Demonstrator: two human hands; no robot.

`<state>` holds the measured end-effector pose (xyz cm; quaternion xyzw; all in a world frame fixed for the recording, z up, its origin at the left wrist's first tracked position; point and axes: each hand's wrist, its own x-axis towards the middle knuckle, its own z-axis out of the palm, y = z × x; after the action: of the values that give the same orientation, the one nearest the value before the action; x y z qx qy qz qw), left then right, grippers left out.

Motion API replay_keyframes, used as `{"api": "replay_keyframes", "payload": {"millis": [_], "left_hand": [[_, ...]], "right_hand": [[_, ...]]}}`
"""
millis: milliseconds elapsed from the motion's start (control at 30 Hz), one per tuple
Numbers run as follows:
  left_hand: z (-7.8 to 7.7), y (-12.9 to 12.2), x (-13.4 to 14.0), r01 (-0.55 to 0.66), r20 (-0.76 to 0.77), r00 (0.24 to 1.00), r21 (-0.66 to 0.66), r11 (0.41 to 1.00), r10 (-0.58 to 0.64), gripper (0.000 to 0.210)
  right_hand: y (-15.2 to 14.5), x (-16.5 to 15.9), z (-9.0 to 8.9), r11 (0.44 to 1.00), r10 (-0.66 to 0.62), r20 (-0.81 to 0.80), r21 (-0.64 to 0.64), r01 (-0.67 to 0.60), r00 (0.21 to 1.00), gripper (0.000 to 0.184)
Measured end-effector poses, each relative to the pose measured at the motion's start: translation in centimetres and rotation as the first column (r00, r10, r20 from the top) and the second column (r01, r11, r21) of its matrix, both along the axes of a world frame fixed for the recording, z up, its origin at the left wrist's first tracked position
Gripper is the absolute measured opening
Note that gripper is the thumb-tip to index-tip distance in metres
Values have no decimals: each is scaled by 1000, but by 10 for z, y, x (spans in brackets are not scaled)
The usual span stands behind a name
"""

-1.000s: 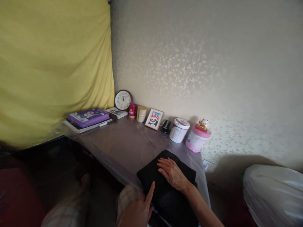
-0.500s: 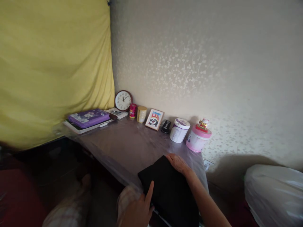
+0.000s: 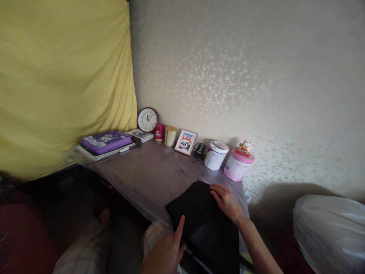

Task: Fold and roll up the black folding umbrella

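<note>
A flat black folder-like item (image 3: 203, 219) lies slanted over the near right end of the table, its lower part reaching towards my lap. My left hand (image 3: 167, 249) has hold of its left edge, with the index finger stretched along the top and the thumb lower down by the edge; the other fingers are hidden. On the upper right edge rests my right hand (image 3: 228, 201), its fingers slightly bent and apart on the black surface.
Along the wall stand a clock (image 3: 148, 119), a pink can (image 3: 159, 132), a yellowish tub (image 3: 170, 136), a panda picture frame (image 3: 186, 142), a black stapler-like object (image 3: 200, 150), a white tub (image 3: 216, 156) and a pink-lidded tub (image 3: 238, 165). A purple case (image 3: 106, 141) lies far left.
My right hand has slid right along the black item's upper edge, and its fingers have bent and spread. My left hand stays almost where it was.
</note>
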<state>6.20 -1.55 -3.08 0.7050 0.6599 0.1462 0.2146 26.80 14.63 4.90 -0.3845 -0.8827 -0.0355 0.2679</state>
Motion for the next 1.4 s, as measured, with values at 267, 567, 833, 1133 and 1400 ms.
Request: {"api": "replay_keyframes", "payload": {"millis": [267, 567, 833, 1133, 1400], "left_hand": [[0, 0, -3, 26, 28, 999, 25, 999, -27, 64], [8, -1, -4, 14, -60, 998, 75, 997, -9, 59], [17, -2, -4, 36, 28, 999, 7, 999, -36, 63], [13, 1, -5, 23, 46, 999, -16, 1000, -22, 62], [6, 3, -5, 54, 89, 995, -19, 998, -52, 63]], "right_hand": [[-43, 75, -6, 983, -165, -97, 62, 171, 982, 26], [-89, 60, -19, 998, 15, 31, -57, -14, 999, 46], [-83, 42, 2, 993, 71, -42, -93, -74, 997, 27], [-48, -15, 11, 994, 106, -299, 12, -108, 948, 18], [-19, -75, -11, 998, 66, -313, 40, -57, 947, 18]]}}
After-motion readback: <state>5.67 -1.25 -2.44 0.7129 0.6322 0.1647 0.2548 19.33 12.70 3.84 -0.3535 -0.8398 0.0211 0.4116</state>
